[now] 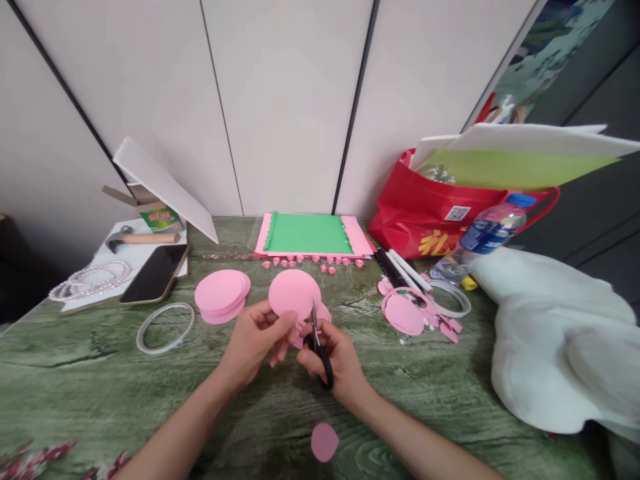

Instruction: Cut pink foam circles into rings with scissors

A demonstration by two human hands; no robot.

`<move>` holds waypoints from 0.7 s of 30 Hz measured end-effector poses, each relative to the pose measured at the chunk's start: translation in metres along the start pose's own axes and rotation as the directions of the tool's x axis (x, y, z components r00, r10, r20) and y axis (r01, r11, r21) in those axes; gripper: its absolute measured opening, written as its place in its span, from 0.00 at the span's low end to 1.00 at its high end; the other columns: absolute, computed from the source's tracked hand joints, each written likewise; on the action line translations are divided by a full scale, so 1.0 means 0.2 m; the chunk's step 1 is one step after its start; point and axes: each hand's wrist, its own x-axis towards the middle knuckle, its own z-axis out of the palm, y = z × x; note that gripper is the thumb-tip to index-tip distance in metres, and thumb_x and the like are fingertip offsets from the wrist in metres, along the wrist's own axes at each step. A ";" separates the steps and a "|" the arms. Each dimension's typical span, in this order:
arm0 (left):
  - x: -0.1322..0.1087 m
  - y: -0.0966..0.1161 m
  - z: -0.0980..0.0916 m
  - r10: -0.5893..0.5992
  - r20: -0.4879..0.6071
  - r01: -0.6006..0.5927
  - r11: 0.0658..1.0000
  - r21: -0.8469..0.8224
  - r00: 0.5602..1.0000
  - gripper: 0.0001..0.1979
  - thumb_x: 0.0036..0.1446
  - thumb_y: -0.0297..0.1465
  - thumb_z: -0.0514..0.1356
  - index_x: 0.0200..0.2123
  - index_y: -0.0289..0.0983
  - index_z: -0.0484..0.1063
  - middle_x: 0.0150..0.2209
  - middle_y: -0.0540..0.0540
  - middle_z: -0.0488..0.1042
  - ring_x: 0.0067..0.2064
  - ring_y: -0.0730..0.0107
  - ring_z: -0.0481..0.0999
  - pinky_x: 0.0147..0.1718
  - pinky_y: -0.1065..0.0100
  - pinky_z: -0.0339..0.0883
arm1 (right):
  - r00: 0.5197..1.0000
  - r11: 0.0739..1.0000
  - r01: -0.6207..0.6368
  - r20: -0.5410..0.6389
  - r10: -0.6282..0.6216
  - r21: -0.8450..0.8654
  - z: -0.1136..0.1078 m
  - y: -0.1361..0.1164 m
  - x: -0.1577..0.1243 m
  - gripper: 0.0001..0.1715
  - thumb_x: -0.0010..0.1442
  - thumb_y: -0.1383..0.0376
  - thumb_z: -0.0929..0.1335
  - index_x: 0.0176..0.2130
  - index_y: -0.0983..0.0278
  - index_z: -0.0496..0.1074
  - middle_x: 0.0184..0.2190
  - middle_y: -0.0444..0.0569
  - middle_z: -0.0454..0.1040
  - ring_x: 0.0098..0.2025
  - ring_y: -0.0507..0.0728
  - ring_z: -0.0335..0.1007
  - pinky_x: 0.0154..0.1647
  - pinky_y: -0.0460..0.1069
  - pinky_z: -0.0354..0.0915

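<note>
My left hand (265, 335) pinches a pink paper circle (294, 292) at its lower edge, thumb on top. In my right hand (336, 357) is a pair of black-handled scissors (315, 325), its blades pointing up at the circle's right edge. Whether the blades are cutting into the paper, I cannot tell. More pink paper shows behind the scissors, partly hidden by my fingers. Left of my hands lies a stack of pink paper circles (221, 293). A small pink paper piece (325, 442) rests on the table near me.
Behind are a green sheet (307, 233) on pink paper and several tiny pink rolls (331, 270). Pink offcuts (406, 313), tape (453, 298), a bottle (483, 233) and a red bag (425, 207) stand right. Left are a tape ring (165, 347), phone (156, 273) and hammer (145, 238).
</note>
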 end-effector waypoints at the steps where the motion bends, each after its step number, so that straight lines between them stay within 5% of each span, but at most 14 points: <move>1: 0.00 0.00 0.00 -0.006 0.011 0.006 1.000 -0.018 1.000 0.11 0.48 0.36 0.62 0.23 0.34 0.67 0.17 0.53 0.70 0.11 0.81 0.61 0.07 0.79 0.51 | 1.000 1.000 -0.002 0.009 0.002 0.002 0.00 0.00 0.00 0.23 0.42 0.53 0.73 0.30 0.63 0.64 0.17 0.37 0.62 0.15 0.46 0.50 0.16 0.43 0.48; 8: 0.00 0.00 0.01 -0.009 -0.059 0.012 0.999 0.046 0.998 0.16 0.45 0.35 0.63 0.14 0.31 0.67 0.13 0.52 0.66 0.10 0.84 0.57 0.07 0.80 0.48 | 0.998 0.999 -0.050 0.032 0.050 -0.006 0.01 0.01 -0.02 0.22 0.42 0.54 0.74 0.31 0.62 0.64 0.17 0.36 0.63 0.15 0.47 0.53 0.16 0.43 0.50; 21: 0.00 -0.04 0.00 -0.011 -0.028 0.015 0.988 0.153 1.000 0.15 0.46 0.35 0.63 0.15 0.32 0.68 0.12 0.52 0.66 0.11 0.83 0.58 0.07 0.79 0.49 | 0.997 0.998 0.066 0.035 -0.066 0.006 0.00 0.01 0.01 0.23 0.43 0.55 0.74 0.33 0.62 0.63 0.25 0.42 0.66 0.27 0.52 0.60 0.29 0.46 0.58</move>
